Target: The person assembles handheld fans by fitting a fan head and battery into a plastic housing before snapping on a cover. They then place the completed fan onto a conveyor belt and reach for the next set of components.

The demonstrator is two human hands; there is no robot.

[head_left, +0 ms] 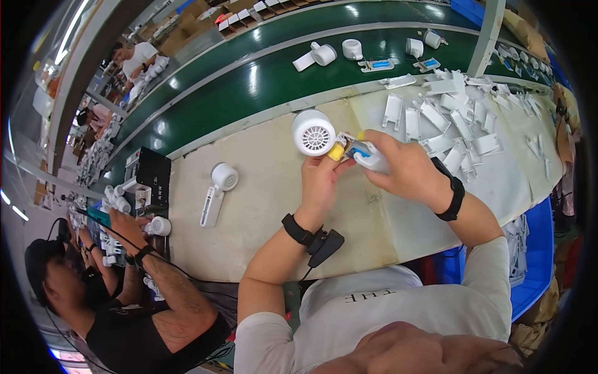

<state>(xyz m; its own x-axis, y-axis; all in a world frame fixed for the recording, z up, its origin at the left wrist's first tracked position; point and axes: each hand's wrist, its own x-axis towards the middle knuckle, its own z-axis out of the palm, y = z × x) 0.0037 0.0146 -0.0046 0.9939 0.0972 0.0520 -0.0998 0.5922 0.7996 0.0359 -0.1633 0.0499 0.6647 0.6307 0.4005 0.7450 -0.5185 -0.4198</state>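
Observation:
Above the bench I hold a white handheld fan, its round head with a slotted grille turned toward me. My left hand is closed at the neck below the head, with a small yellow piece by its fingertips. My right hand is wrapped round the handle. A blue part shows inside the opened handle; the finer details there are too small to make out. A second white handheld fan lies on the bench to the left, its handle pointing toward me.
White plastic handle shells lie piled at the right of the bench. Beyond runs a green conveyor belt carrying fan parts. A black box stands at left, near a co-worker's arm. A blue bin sits lower right.

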